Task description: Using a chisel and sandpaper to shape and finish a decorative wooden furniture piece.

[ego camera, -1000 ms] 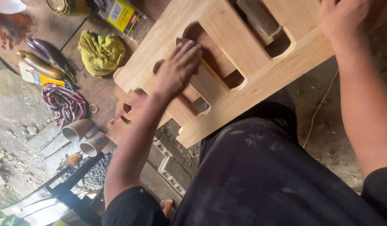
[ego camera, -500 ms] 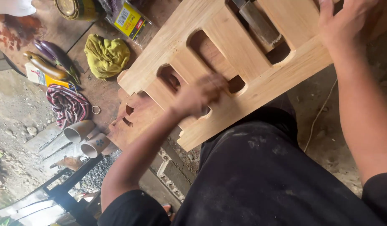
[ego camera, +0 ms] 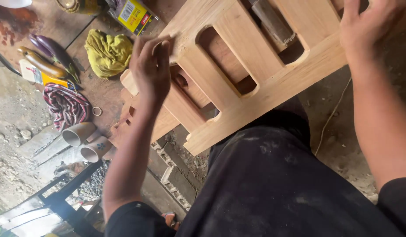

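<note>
A pale wooden frame [ego camera: 264, 83] with long rounded slots lies tilted across my lap, over my dark trousers [ego camera: 277, 184]. My left hand [ego camera: 151, 70] is at the frame's upper left corner, back toward the camera, fingers close together against the wood. Its palm is hidden, so I cannot tell whether it holds anything. My right hand [ego camera: 368, 27] lies on the frame's far right part with fingers spread, gripping it. A darker, reddish wooden piece [ego camera: 124, 120] with holes shows under the frame's left end.
On the brown surface to the left lie a yellow cloth [ego camera: 108, 52], purple aubergines [ego camera: 49, 55], a striped cloth [ego camera: 67, 105], two pale cups [ego camera: 86, 140] and a yellow box [ego camera: 132, 15]. Concrete blocks [ego camera: 176, 175] and a thin cord [ego camera: 330, 118] are on the dirt floor.
My left hand has slid from the lower slats up along the frame to its upper left corner. The right hand has kept its place on the frame.
</note>
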